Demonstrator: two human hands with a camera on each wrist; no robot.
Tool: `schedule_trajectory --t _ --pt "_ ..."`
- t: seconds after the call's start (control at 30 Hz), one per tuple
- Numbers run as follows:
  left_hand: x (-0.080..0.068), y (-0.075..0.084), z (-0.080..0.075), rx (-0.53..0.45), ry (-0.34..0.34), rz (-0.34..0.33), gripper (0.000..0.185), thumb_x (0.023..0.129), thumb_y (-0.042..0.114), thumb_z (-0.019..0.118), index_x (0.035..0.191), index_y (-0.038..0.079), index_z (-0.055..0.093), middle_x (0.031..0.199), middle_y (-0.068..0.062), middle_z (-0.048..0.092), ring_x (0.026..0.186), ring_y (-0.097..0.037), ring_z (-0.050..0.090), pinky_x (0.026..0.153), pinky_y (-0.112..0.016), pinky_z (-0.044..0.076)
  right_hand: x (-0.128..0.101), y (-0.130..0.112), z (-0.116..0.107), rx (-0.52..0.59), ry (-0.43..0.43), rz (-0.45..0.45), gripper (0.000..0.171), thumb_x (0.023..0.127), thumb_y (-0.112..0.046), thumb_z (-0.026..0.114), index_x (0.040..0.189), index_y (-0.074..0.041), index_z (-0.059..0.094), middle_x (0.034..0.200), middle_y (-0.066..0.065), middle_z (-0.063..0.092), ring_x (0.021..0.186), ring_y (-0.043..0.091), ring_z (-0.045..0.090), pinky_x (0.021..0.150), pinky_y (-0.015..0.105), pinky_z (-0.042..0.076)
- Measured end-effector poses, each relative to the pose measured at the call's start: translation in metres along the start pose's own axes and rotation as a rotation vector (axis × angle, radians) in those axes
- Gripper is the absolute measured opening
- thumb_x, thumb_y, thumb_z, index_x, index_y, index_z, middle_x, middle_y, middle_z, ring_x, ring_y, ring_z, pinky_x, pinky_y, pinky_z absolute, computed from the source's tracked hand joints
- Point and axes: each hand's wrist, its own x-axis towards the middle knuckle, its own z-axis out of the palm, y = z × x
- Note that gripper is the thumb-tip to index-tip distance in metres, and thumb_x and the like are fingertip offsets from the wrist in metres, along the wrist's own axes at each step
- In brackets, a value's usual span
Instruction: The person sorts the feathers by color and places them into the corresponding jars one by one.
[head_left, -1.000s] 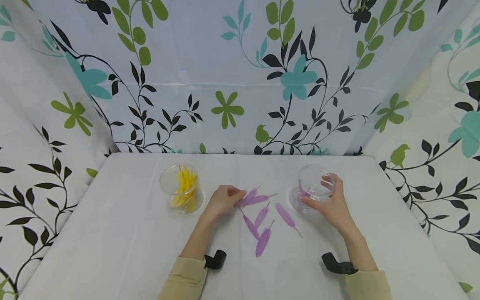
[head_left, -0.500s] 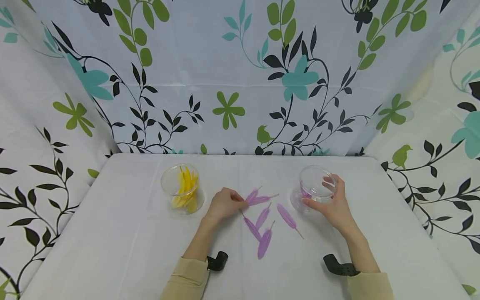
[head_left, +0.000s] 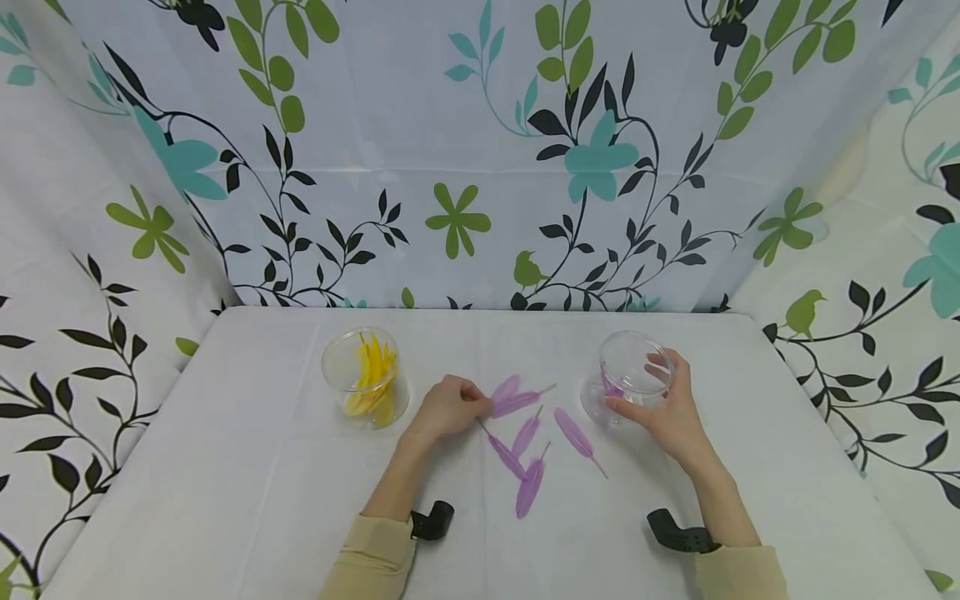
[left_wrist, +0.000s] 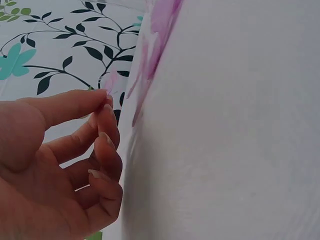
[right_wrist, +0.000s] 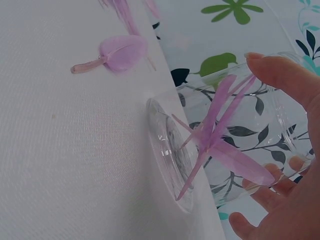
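My left hand [head_left: 482,403] pinches the end of a purple feather [head_left: 516,402] that lies on the white table [head_left: 225,467]. In the left wrist view the thumb and forefinger of that hand [left_wrist: 104,99] meet at a faint pink tip. Several more loose purple feathers [head_left: 528,487] lie between my hands. My right hand [head_left: 643,392] grips a clear jar [head_left: 628,367], tilted toward the feathers. In the right wrist view the jar [right_wrist: 170,150] holds a few purple feathers [right_wrist: 220,135], and my fingers [right_wrist: 285,75] curl round its wall.
A second clear jar [head_left: 365,387] with yellow feathers stands upright left of my left hand. One loose feather [right_wrist: 122,52] lies just beside the tilted jar. Flower-patterned cloth [head_left: 480,150] walls the table at the back and both sides.
My left hand's fingers have shifted slightly down and closed on the end of the upper purple feather, which has turned a little. The right hand and its jar have stayed put.
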Motion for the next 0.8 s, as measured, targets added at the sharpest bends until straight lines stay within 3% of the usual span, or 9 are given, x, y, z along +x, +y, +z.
schedule_trajectory --t 0.37,0.6,0.8 --pt "-0.006 0.016 -0.012 -0.109 -0.067 0.074 0.028 0.094 0.034 0.068 0.098 0.007 0.073 0.091 -0.008 0.066 0.079 -0.019 0.053 0.064 -0.027 0.046 0.0 0.0 -0.001 -0.004 -0.006 0.01 0.115 0.079 -0.036 0.085 0.155 -0.014 0.002 0.16 0.015 0.024 0.147 0.041 0.025 0.11 0.072 0.027" --pt "-0.006 0.03 -0.015 -0.151 -0.099 0.191 0.03 0.095 0.033 0.067 0.1 0.004 0.074 0.095 -0.008 0.072 0.084 -0.018 0.056 0.074 -0.028 0.047 -0.001 0.0 0.0 -0.005 0.001 0.004 0.115 0.079 -0.035 0.086 0.155 -0.014 0.003 0.159 0.015 0.025 0.147 0.041 0.026 0.11 0.071 0.027" --pt "-0.003 0.052 -0.018 -0.163 -0.128 0.258 0.023 0.095 0.032 0.067 0.094 0.011 0.074 0.092 -0.003 0.071 0.086 -0.018 0.058 0.078 -0.029 0.048 0.0 0.0 0.001 -0.004 0.005 -0.003 0.114 0.079 -0.033 0.086 0.155 -0.013 0.004 0.159 0.016 0.025 0.147 0.041 0.026 0.11 0.072 0.027"
